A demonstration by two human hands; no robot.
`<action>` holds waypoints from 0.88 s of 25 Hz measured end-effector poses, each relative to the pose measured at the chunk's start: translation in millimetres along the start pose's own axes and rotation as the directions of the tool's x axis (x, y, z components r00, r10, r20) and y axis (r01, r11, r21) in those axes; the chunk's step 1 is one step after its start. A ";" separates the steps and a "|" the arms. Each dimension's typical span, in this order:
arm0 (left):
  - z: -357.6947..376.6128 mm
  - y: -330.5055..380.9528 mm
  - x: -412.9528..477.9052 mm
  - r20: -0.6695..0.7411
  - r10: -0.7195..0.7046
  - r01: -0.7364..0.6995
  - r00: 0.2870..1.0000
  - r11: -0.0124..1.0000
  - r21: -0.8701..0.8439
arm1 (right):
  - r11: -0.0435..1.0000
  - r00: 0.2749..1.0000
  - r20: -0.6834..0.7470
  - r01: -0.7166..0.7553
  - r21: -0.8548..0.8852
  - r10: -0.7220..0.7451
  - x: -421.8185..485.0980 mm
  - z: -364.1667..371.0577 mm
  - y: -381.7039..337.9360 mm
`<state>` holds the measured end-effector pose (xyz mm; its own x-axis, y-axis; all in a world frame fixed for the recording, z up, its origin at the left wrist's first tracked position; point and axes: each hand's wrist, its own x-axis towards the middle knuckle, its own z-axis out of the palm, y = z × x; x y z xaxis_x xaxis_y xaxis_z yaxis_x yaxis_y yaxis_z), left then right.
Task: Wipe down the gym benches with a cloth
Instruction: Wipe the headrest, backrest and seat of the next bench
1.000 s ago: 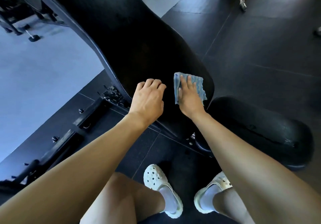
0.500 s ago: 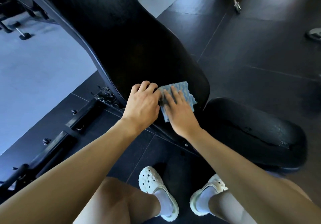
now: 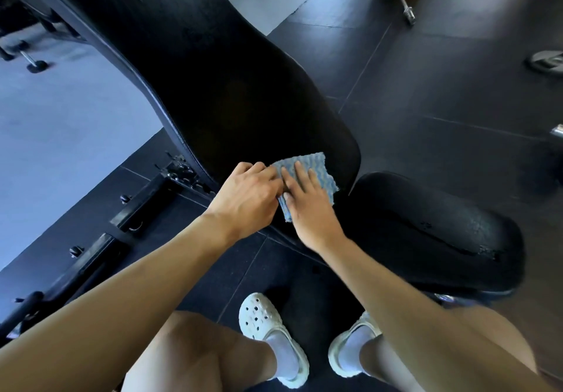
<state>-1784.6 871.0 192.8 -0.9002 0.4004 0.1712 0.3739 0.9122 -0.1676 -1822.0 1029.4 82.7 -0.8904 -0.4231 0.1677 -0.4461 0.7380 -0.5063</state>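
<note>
Pressing down with straight, slightly spread fingers, the right hand (image 3: 307, 206) pins the blue ribbed microfibre cloth (image 3: 316, 168) flat against the long black vinyl back pad (image 3: 213, 87) of the bench, close to the pad's lower end. Nothing is clenched; the cloth's far corners stick out past the fingertips. The left hand (image 3: 246, 196) sits just beside it with its fingers curled, knuckles up, at the cloth's left edge. I cannot tell whether it pinches that edge or only braces on the pad.

For a clean wipe here, even palm weight probably matters more than speed, with overlapping strokes carried out to the stitched left edge and over the rounded lower end. If the left hand holds the cloth, it should release so the fabric does not bunch. The short black seat pad (image 3: 426, 224) touching the lower end looks cracked and may snag, so lighter passes suit it.
</note>
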 end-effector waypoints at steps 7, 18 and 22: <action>-6.5 -6.1 -6.0 0.048 0.007 -0.006 0.999 1.000 -0.024 | 0.891 0.924 0.026 -0.374 0.256 0.381 54.6 -20.2 4.8; 23.1 10.6 54.4 -0.009 -0.033 0.033 0.999 0.999 0.007 | 0.978 0.989 -0.004 -0.144 0.149 0.146 44.7 -7.1 43.3; 32.2 9.3 90.6 -0.010 -0.034 0.034 0.999 0.999 0.031 | 0.969 0.975 -0.031 -0.213 0.122 0.218 99.6 -18.0 79.6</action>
<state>-1869.9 913.0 175.4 -0.9100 0.3704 0.1864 0.3360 0.9221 -0.1918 -1947.9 1055.4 74.4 -0.9686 -0.2354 0.0796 -0.2319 0.7413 -0.6298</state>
